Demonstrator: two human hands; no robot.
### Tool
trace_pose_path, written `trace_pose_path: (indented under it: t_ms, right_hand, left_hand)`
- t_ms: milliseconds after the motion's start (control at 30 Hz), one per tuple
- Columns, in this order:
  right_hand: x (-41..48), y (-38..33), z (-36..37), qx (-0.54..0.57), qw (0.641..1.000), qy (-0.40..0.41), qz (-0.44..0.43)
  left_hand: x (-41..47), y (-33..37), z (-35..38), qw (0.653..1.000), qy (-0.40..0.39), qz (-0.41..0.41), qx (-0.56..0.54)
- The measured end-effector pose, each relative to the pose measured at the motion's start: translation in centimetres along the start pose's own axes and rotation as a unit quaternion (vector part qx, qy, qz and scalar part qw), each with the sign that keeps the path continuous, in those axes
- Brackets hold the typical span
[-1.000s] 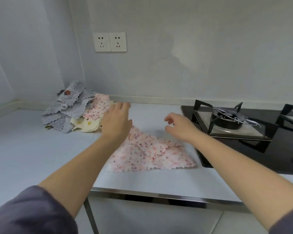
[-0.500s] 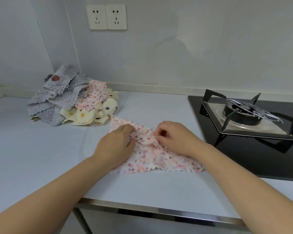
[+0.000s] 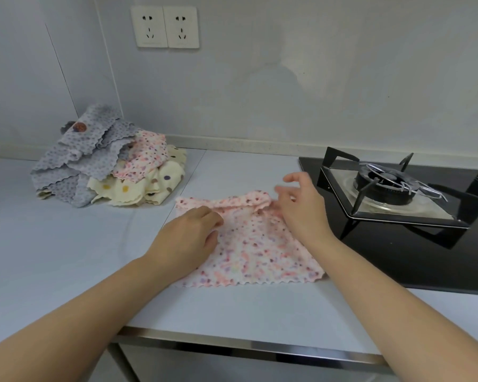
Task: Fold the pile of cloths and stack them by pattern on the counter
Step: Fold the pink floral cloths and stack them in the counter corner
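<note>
A pink cloth with coloured dots (image 3: 262,252) lies spread on the white counter (image 3: 66,244), its far edge rolled up. My left hand (image 3: 188,238) rests on the cloth's left side with curled fingers pinching the fabric. My right hand (image 3: 301,210) is at the cloth's far right corner, blurred, with thumb and forefinger parted and touching the rolled edge. At the back left sits the unfolded pile of cloths (image 3: 105,172): grey dotted ones on top, a pink one, and cream ones with large dots below.
A black gas hob (image 3: 398,238) with a burner and pan support (image 3: 384,183) takes up the counter's right side, right beside the pink cloth. A double wall socket (image 3: 164,26) is above. The counter's steel front edge (image 3: 246,346) runs below my arms.
Both hands drew apart from the bunched middle of the pink cloth, spreading it wider and flatter. My right hand moved to the far right corner; the camera came closer.
</note>
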State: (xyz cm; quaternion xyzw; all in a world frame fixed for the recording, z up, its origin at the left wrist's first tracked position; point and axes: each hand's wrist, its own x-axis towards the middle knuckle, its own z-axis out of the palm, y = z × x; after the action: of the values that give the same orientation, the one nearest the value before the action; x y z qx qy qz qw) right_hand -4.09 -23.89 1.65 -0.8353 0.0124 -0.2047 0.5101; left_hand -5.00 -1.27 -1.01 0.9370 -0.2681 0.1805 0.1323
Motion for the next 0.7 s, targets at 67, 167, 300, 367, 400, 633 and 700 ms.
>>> trace_pose_path:
  t_ms: [67,167,300,367,400,633,700]
  right_hand:
    - [-0.1,0.1,0.1,-0.008,1.000,-0.029,-0.002]
    - [-0.5,0.1,0.3,-0.111,0.990,-0.064,-0.059]
    - [-0.8,-0.2,0.7,-0.173,0.973,-0.088,-0.126]
    - [-1.0,-0.4,0.8,-0.223,0.961,-0.128,-0.101]
    - [-1.0,-0.4,0.8,-0.250,0.953,-0.143,-0.090]
    - [-0.6,0.0,0.4,-0.245,0.956,-0.147,-0.061]
    - [-0.6,0.4,0.5,-0.225,0.955,-0.183,-0.054]
  left_hand:
    - [0.0,-0.4,0.0,0.998,-0.058,-0.024,-0.014]
    - [0.0,-0.6,0.0,0.986,-0.135,-0.094,-0.006]
    - [0.0,-0.7,0.0,0.991,-0.075,-0.109,-0.003]
    - [0.1,-0.5,-0.6,0.998,0.029,-0.050,-0.015]
    - [0.1,-0.3,-1.2,0.998,0.050,-0.024,-0.038]
    - [-0.1,-0.2,-2.2,0.987,-0.109,0.111,-0.048]
    - [-0.1,-0.7,-1.6,0.990,-0.091,0.103,-0.023]
